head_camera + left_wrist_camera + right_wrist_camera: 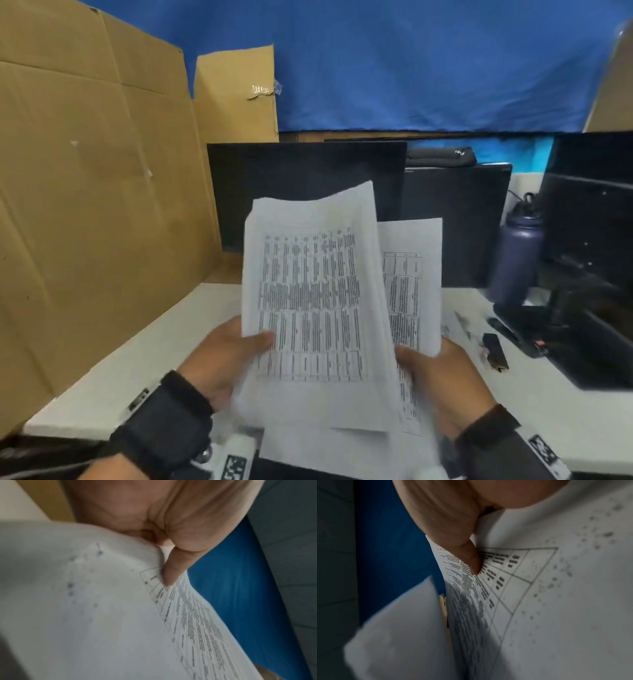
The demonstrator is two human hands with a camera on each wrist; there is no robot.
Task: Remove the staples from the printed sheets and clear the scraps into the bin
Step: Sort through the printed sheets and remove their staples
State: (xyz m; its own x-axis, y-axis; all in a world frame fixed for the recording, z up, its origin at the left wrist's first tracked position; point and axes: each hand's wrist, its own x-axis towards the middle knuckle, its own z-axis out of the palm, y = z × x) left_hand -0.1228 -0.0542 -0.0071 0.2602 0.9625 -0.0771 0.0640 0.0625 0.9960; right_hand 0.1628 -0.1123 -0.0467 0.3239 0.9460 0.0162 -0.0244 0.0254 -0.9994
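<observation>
Printed sheets with dense tables are held up above the white desk. My left hand pinches the front sheet at its left edge, thumb on the print; the left wrist view shows that thumb pressed on the paper. My right hand pinches a second sheet behind it, and the right wrist view shows its thumb on the table print. Another sheet lies low near my wrists. No staple is visible.
A small dark tool lies on the desk at the right beside black trays and a dark purple bottle. Black monitors stand behind the sheets. Cardboard panels wall off the left side. No bin is visible.
</observation>
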